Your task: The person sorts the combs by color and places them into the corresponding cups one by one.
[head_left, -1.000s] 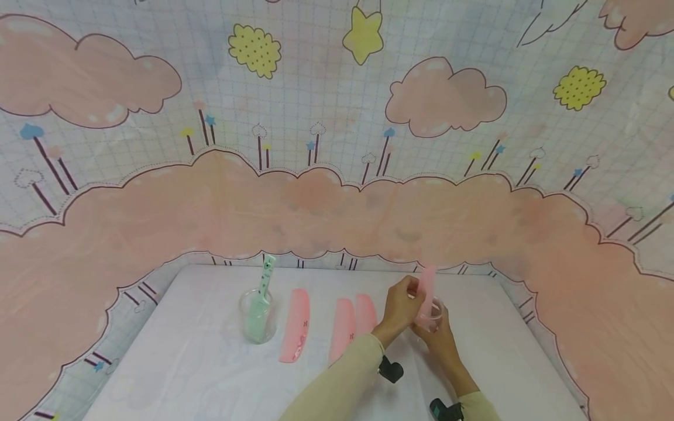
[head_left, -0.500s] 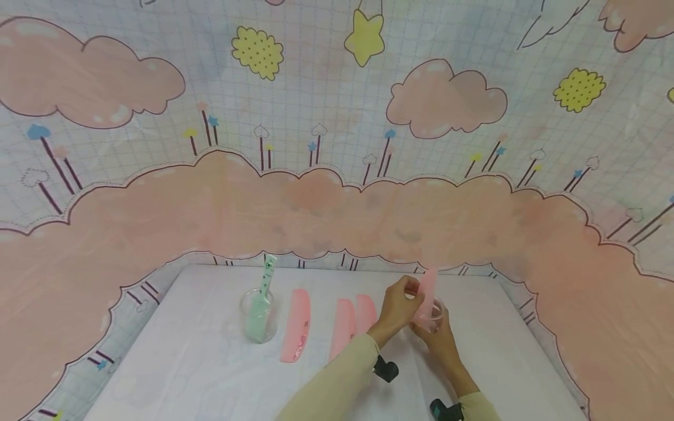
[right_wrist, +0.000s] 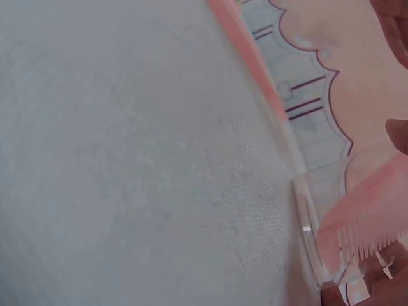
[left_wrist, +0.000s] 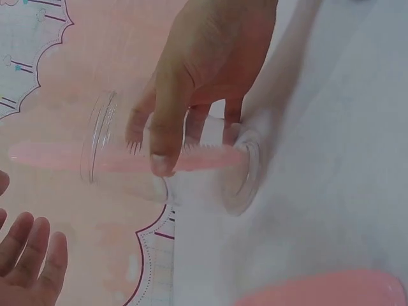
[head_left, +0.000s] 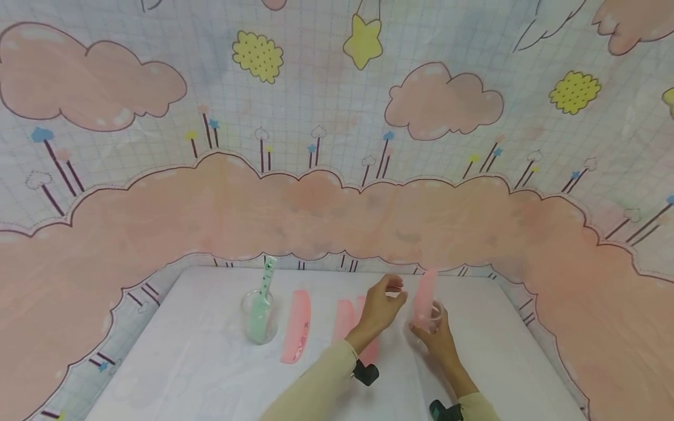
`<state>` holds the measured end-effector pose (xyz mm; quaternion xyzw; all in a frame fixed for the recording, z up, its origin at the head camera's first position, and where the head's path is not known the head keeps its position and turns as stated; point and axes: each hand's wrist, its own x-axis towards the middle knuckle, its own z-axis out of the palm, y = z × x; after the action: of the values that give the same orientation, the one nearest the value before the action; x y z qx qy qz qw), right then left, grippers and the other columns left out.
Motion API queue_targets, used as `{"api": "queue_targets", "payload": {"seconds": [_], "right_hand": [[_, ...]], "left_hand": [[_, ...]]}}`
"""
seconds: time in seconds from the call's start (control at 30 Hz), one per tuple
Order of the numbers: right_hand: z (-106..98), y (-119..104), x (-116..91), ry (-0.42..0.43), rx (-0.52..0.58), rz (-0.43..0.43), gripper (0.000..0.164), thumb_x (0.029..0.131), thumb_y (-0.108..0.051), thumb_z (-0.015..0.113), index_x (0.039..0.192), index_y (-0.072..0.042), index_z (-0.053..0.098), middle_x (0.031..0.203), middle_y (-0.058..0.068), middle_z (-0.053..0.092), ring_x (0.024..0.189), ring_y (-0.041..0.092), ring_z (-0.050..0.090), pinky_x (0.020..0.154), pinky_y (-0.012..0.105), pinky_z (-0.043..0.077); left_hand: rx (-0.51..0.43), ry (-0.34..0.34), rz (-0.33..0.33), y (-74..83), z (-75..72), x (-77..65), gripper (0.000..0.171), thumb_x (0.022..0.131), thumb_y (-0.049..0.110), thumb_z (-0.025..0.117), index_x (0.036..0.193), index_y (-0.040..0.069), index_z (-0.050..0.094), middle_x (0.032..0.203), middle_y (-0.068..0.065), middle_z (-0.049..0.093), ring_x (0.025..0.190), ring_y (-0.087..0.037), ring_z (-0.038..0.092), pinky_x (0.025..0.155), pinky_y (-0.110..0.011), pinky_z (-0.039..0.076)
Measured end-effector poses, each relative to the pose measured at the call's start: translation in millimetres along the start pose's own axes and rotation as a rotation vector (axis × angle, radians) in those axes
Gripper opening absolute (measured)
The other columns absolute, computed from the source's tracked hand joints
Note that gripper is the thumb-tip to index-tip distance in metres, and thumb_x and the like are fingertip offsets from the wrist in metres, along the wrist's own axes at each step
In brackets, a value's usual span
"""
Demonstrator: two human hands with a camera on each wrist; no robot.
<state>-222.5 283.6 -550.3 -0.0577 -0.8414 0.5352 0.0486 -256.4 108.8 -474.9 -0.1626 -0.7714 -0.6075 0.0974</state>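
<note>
My right hand (head_left: 439, 336) grips a clear plastic cup (head_left: 436, 310) at the right of the white table. A pink comb (head_left: 424, 295) stands in that cup, its upper end above the rim; the left wrist view shows the teeth of the comb (left_wrist: 204, 156) through the clear wall. Just left of the cup, my left hand (head_left: 380, 304) hovers with loosely bent fingers and holds nothing. Below and behind the left wrist lie two pink combs, one of them a comb (head_left: 344, 318) partly covered by the forearm.
Another pink comb (head_left: 296, 327) lies left of the covered pair. Farther left, a second clear cup (head_left: 246, 316) holds a mint-green piece with a spotted handle (head_left: 268, 275). Behind the white table (head_left: 184, 362) hangs a cloud-patterned cloth (head_left: 316, 216).
My left hand has let go of the pink comb in the cup and moved left, away from it. The right hand still grips the cup in the same place.
</note>
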Motion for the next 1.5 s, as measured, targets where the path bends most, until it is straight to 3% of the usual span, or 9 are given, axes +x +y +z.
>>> {"api": "queue_targets", "payload": {"seconds": [0.4, 0.6, 0.7, 1.13, 1.37, 1.5], "right_hand": [[0.4, -0.1, -2.7, -0.022, -0.009, 0.006, 0.095, 0.087, -0.035, 0.074, 0.155, -0.015, 0.011, 0.148, 0.021, 0.035, 0.134, 0.042, 0.040, 0.108, 0.063, 0.037], [-0.2, -4.3, 1.5, -0.031, -0.017, 0.016, 0.096, 0.087, -0.036, 0.074, 0.155, -0.017, 0.009, 0.150, 0.020, 0.033, 0.136, 0.041, 0.038, 0.109, 0.064, 0.035], [-1.4, -4.9, 2.8, -0.038, -0.011, 0.026, 0.097, 0.086, -0.037, 0.074, 0.156, -0.017, 0.009, 0.151, 0.019, 0.032, 0.139, 0.042, 0.036, 0.111, 0.064, 0.033], [-0.4, 2.4, -0.7, -0.039, 0.002, 0.001, 0.097, 0.085, -0.035, 0.075, 0.155, -0.016, 0.010, 0.150, 0.021, 0.033, 0.139, 0.045, 0.036, 0.109, 0.066, 0.035], [-1.4, 0.8, -0.6, -0.042, -0.003, 0.025, 0.098, 0.086, -0.036, 0.075, 0.155, -0.017, 0.009, 0.152, 0.022, 0.030, 0.141, 0.046, 0.033, 0.110, 0.066, 0.032], [-1.2, 0.5, -0.7, -0.038, -0.012, 0.030, 0.099, 0.085, -0.037, 0.075, 0.156, -0.016, 0.008, 0.152, 0.022, 0.030, 0.141, 0.046, 0.032, 0.110, 0.066, 0.032]], "left_hand": [[0.032, -0.037, 0.025, 2.5, -34.3, -19.3, 0.028, 0.092, 0.017, 0.065, 0.119, 0.012, 0.060, 0.117, -0.004, 0.067, 0.109, -0.020, 0.066, 0.089, -0.026, 0.054], [0.024, -0.032, 0.055, 5.6, -51.4, -21.1, 0.030, 0.092, 0.015, 0.065, 0.121, 0.010, 0.059, 0.119, -0.006, 0.066, 0.112, -0.022, 0.064, 0.093, -0.042, 0.054], [0.038, -0.019, 0.051, 4.1, -58.7, -23.8, 0.031, 0.092, 0.014, 0.065, 0.121, 0.010, 0.059, 0.119, -0.006, 0.067, 0.113, -0.022, 0.064, 0.094, -0.042, 0.053], [0.098, 0.005, -0.042, -31.5, -87.0, -47.0, 0.034, 0.092, 0.012, 0.065, 0.124, 0.009, 0.055, 0.123, -0.010, 0.064, 0.115, -0.027, 0.062, 0.096, -0.046, 0.052], [0.109, -0.008, -0.064, -42.1, -93.6, -53.4, 0.034, 0.091, 0.011, 0.064, 0.123, 0.007, 0.055, 0.124, -0.017, 0.064, 0.116, -0.031, 0.062, 0.094, -0.048, 0.053], [0.115, -0.013, -0.112, -47.1, -95.7, -56.6, 0.038, 0.089, 0.012, 0.065, 0.125, 0.005, 0.053, 0.128, -0.022, 0.062, 0.118, -0.037, 0.061, 0.096, -0.051, 0.052]]}}
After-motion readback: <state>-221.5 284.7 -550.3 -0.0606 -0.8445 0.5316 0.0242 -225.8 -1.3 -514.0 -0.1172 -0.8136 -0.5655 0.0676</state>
